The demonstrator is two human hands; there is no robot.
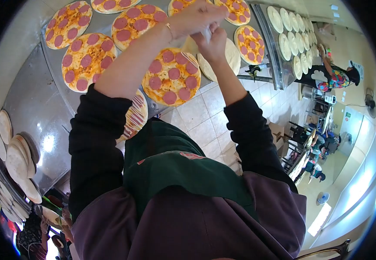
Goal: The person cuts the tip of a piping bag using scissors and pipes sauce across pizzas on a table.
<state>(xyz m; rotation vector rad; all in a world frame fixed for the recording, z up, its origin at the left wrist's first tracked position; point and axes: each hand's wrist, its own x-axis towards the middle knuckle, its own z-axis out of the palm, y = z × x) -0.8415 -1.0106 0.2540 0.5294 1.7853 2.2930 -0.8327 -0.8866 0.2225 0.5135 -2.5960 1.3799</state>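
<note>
Both hands are together above the pizzas at the top of the view. My right hand (214, 43) is closed in a fist around a translucent plastic bag (206, 34), its lower part pale yellowish and partly hidden. Just above it, my left hand (198, 18) has its fingers bent and pinched at the bag's upper end. Beneath them lie a pizza with sausage slices (170, 77), pale stripes at its upper right, and a plain pale dough round (227, 60). Near my left elbow, another pizza (137, 116) carries pale diagonal stripes, partly covered by my sleeve.
More sausage-topped pizzas (88, 60) cover the metal table (45, 112). Pale dough rounds are stacked at the left (19, 158), and others fill a rack (279, 65) at the right. Co-workers (339, 78) stand farther right; another person (34, 238) is at lower left.
</note>
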